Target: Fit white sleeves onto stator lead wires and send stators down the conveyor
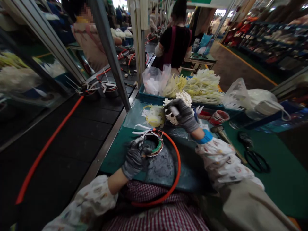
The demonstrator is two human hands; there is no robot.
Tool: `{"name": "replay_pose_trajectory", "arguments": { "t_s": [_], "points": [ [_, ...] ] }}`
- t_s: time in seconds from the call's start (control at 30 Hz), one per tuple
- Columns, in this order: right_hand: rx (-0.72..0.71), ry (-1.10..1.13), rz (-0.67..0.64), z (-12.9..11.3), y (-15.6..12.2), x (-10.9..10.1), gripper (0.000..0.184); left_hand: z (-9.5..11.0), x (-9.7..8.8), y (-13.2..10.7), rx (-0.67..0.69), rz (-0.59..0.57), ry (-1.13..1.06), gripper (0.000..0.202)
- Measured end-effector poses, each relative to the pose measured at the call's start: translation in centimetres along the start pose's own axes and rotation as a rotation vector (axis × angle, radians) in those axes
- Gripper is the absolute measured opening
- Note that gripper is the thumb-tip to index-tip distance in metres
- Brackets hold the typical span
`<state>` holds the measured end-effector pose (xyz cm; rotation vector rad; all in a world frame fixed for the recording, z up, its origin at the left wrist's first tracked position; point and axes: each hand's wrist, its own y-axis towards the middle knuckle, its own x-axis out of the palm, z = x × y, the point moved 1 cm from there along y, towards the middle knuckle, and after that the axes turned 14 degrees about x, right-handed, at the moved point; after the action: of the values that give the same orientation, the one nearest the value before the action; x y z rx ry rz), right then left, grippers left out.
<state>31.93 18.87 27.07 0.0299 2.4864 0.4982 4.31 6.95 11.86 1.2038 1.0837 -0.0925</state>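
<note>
My left hand (134, 158), in a grey glove, is closed on the left side of a ring-shaped motor stator (158, 148) with a green inner part. White sleeved leads (141, 132) stick out from its top left. A thick orange cable (178, 160) runs from the stator and curves down toward my lap. My right hand (184, 117), also gloved, is over a heap of small white pieces (184, 97), its fingers curled. Something pale shows between them, too small to name. A clear bag of yellow and white pieces (155, 116) lies to its left.
Blue trays hold yellow and white sleeves (204, 85) and plastic bags (154, 81). A hammer (220, 131) and black-handled scissors (256, 160) lie at right. Left of the metal edge runs a dark conveyor (84, 134) with wired stators (110, 88). Two co-workers are farther ahead.
</note>
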Motion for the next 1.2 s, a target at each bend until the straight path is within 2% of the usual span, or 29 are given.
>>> {"name": "replay_pose_trajectory", "arguments": {
  "t_s": [0.03,0.1,0.13,0.17,0.23,0.27,0.33,0.4,0.47,0.53,0.63,0.73,0.77,0.87,0.93,1.03,1.13,1.2],
  "points": [
    [0.009,0.1,0.042,-0.6,-1.4,-1.0,0.031,-0.3,0.0,-0.1,0.003,-0.025,-0.012,0.021],
    [0.105,0.312,0.139,-2.0,-4.4,-2.8,0.027,-0.9,0.1,-0.5,0.005,-0.087,-0.044,0.026],
    [0.16,0.372,0.153,-2.6,-6.0,-3.3,0.027,-1.2,0.2,-0.7,0.003,-0.115,-0.062,0.027],
    [0.202,0.398,0.092,-3.1,-7.6,-3.4,0.028,-1.4,0.2,-0.8,-0.001,-0.135,-0.081,0.028],
    [0.265,0.394,-0.033,-3.6,-10.5,-2.7,0.026,-1.6,0.4,-1.1,-0.029,-0.174,-0.124,0.028],
    [0.267,0.359,-0.033,-3.6,-11.8,-2.0,0.026,-1.5,0.4,-1.1,-0.059,-0.2,-0.144,0.029],
    [0.227,0.251,0.1,-3.2,-13.9,-0.5,0.027,-1.3,0.4,-0.9,-0.116,-0.241,-0.17,0.03],
    [0.179,0.185,0.261,-2.9,-15.4,0.9,0.027,-1.0,0.2,-0.3,-0.117,-0.227,-0.182,0.028],
    [0.177,0.224,0.309,-3.0,-16.6,1.7,0.024,-0.6,-0.2,0.4,-0.061,-0.171,-0.197,0.026],
    [0.194,0.315,0.272,-3.4,-17.7,2.2,0.02,-0.4,-0.6,0.9,-0.025,-0.155,-0.211,0.031],
    [0.199,0.403,0.203,-3.7,-19.5,2.3,0.019,-0.4,-0.8,1.1,-0.041,-0.218,-0.175,0.037],
    [0.234,0.425,0.073,-3.1,-21.3,2.0,0.024,-0.6,-0.7,0.7,-0.027,-0.215,-0.138,0.036],
    [0.262,0.418,-0.006,-2.9,-21.8,2.0,0.025,-0.7,-0.6,0.5,-0.02,-0.198,-0.138,0.036],
    [0.361,0.373,-0.288,-2.4,-22.1,2.7,0.029,-1.3,-0.6,0.2,-0.002,-0.158,-0.208,0.034],
    [0.38,0.32,-0.383,-2.2,-21.2,3.9,0.026,-1.7,-0.9,0.4,0.016,-0.152,-0.295,0.034],
    [0.321,0.234,-0.285,-1.2,-18.7,5.9,0.026,-2.1,-1.6,1.1,0.045,-0.123,-0.376,0.031],
    [0.319,0.103,-0.159,0.0,-16.0,7.2,0.036,-2.1,-2.2,2.0,0.071,-0.044,-0.355,0.023],
    [0.289,0.009,-0.162,0.4,-14.6,7.5,0.032,-2.1,-2.4,2.3,0.086,-0.028,-0.328,0.019]
  ]
}}
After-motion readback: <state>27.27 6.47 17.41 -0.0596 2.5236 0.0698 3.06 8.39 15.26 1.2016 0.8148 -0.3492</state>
